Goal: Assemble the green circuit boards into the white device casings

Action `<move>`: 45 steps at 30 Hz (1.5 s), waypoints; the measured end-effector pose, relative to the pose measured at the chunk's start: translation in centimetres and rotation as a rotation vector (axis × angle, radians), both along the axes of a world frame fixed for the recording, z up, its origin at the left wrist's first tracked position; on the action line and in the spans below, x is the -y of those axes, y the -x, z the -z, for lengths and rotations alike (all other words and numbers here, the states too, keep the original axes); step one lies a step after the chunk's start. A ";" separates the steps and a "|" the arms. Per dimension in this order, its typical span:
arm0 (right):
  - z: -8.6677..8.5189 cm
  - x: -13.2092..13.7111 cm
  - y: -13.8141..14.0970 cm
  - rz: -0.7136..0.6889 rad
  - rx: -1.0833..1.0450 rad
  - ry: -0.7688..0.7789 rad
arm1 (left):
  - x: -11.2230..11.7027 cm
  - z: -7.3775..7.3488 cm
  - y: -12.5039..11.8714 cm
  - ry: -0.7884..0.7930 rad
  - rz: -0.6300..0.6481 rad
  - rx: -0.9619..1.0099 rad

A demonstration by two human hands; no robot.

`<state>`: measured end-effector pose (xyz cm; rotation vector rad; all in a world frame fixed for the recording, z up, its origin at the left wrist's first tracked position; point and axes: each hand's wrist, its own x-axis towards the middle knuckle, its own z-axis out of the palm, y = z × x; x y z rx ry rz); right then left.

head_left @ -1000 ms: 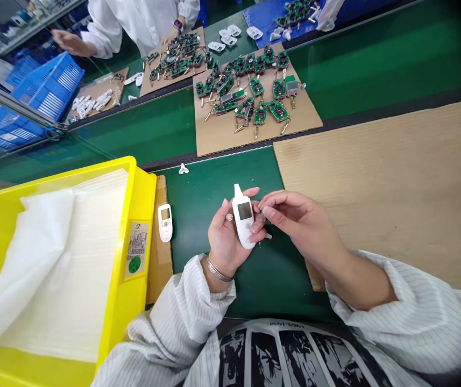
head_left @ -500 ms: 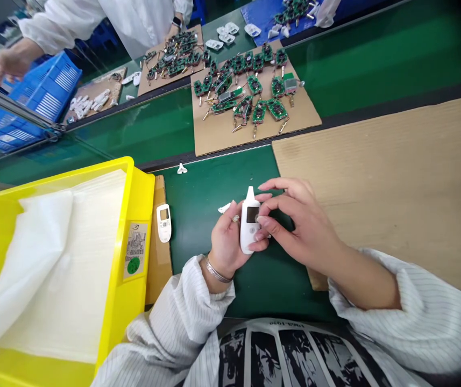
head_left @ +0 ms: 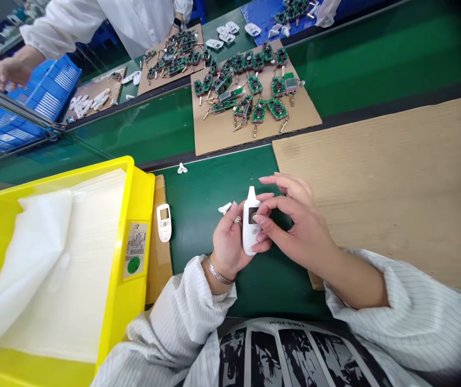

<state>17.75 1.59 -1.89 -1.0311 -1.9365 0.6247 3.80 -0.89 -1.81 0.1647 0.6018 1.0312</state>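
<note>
1. My left hand [head_left: 228, 242] holds the white thermometer [head_left: 250, 239] upright in my grip, fingers closed narrowly around it (ring and bracelet showing).
2. My right hand [head_left: 300, 226] curls in from the right, its fingertips [head_left: 259, 219] on the thermometer's face beside the screen; I cannot tell whether it is gripping.
3. Just left of my grip, a small white piece [head_left: 225, 208] lies on the green mat [head_left: 198, 188].
4. Further left: a second thermometer [head_left: 164, 222] on a cardboard strip [head_left: 160, 274], then a yellow bin [head_left: 145, 215].
5. Right of my grip lies a cardboard sheet [head_left: 379, 177]; ahead, circuit boards [head_left: 259, 113]; far ahead, a co-worker's hand [head_left: 10, 73].
</note>
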 end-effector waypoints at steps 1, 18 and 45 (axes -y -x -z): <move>0.0 0.0 0.0 0.001 0.000 -0.003 | 0.0 0.0 0.0 0.002 -0.001 0.002; 0.3 -0.1 0.1 0.006 -0.279 0.310 | 0.5 -0.4 -0.3 0.006 0.104 0.049; 0.6 0.7 1.0 -0.112 -0.519 0.629 | 1.5 1.1 -1.3 -0.389 -0.323 -0.376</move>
